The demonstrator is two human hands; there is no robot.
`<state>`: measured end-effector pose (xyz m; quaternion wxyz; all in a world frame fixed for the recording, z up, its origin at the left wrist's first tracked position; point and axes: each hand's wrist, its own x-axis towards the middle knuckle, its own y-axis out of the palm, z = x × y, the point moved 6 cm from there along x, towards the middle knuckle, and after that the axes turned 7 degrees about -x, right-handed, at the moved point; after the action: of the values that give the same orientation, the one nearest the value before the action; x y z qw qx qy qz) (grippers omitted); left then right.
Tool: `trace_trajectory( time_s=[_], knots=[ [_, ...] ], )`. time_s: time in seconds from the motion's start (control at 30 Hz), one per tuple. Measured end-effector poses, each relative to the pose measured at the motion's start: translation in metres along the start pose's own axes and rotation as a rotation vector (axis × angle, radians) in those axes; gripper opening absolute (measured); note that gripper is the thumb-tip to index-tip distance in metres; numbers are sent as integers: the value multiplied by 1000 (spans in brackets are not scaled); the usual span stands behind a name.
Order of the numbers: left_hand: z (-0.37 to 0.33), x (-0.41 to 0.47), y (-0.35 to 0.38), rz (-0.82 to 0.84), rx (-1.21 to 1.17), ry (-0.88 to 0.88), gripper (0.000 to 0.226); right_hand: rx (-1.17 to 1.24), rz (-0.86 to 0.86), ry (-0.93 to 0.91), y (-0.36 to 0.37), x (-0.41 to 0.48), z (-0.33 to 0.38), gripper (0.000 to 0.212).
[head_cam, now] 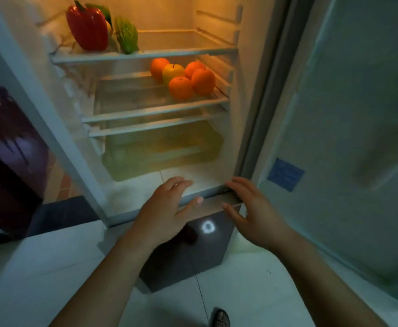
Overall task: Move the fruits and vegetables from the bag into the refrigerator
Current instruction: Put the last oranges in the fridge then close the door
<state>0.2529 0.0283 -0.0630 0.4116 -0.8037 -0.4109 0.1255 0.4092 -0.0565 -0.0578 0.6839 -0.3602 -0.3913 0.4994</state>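
The refrigerator (245,95) stands open. A red pepper (87,27) stands upright, stem up, on the top shelf's left, just beside a bitter gourd (127,36) with its long axis upright. Oranges (193,79) cluster on the middle shelf's right. Left hand (165,208) and right hand (257,213) hover empty, fingers spread, near the bottom sill.

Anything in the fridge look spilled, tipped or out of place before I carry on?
Nothing stands out. The red pepper and the bumpy green vegetable sit on the top shelf; four oranges and a yellow apple cluster on the shelf below. No spill shows. Both hands are empty, and the bag is out of view.
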Motion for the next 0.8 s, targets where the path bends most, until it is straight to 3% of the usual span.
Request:
trace_trajectory(
  time_s=[0.37, 0.63, 0.8],
  knots=[
    [-119, -21, 51, 41, -24, 142, 53, -29, -134, 34, -75, -95, -52, 53],
    [-252, -43, 165, 18, -180, 153, 46, -32, -134, 95, -142, -211, -180, 55],
    [-343, -49, 250, 8, -212, 197, 44, -59, -158, 31, -188, -269, -253, 53]
  ],
)
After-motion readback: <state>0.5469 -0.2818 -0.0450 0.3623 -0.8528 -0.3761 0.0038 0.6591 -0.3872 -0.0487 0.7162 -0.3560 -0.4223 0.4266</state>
